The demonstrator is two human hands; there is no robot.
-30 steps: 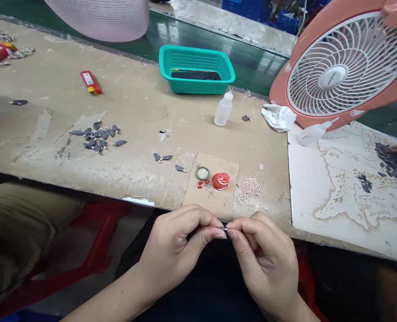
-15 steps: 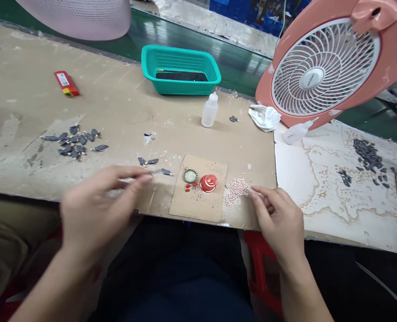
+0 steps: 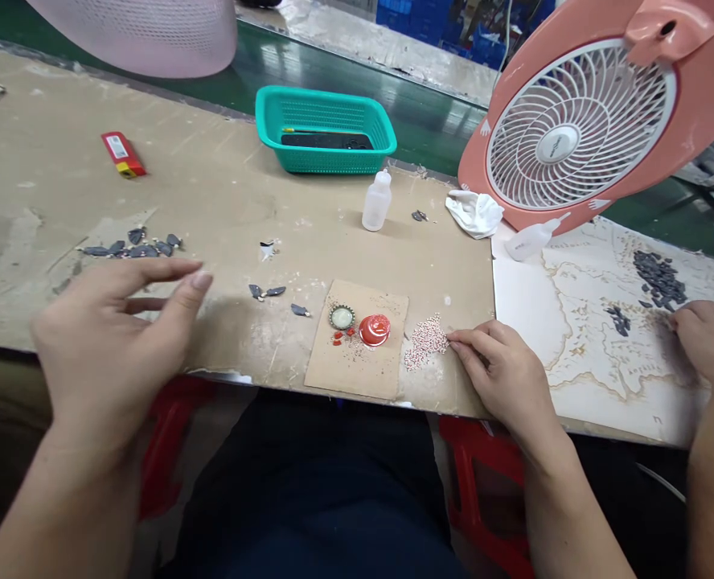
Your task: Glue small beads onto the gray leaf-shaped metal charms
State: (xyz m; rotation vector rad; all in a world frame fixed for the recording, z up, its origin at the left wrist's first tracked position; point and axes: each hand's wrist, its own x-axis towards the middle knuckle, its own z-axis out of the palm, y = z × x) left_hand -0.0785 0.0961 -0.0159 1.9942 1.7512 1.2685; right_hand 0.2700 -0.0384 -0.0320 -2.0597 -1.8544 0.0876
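My left hand (image 3: pixel 112 338) is over the left of the table, thumb and forefinger tips close together; anything between them is hidden. Behind it lies a pile of dark grey leaf-shaped pieces (image 3: pixel 143 251) with pale tips, partly covered by the hand. My right hand (image 3: pixel 507 366) pinches at the edge of a heap of tiny pale-pink beads (image 3: pixel 426 342); what its fingertips hold is too small to make out. Between the hands, a cardboard square (image 3: pixel 354 378) carries a red glossy cap (image 3: pixel 374 330) and a bottle cap (image 3: pixel 341 317). Loose grey pieces (image 3: pixel 266 291) lie left of it.
Another person's hand (image 3: pixel 710 338) is beside dark pieces (image 3: pixel 658 277) on a map-printed sheet (image 3: pixel 574 346). Farther back stand a green basket (image 3: pixel 326 165), a squeeze bottle (image 3: pixel 377 203), a white cloth (image 3: pixel 474 213) and a pink fan (image 3: pixel 474 161). A red box (image 3: pixel 123 154) lies left.
My left hand has moved left from the loose grey pieces towards the pile; the dark piece at its fingertips no longer shows. My right hand stays by the beads. Another person's hand has appeared at right.
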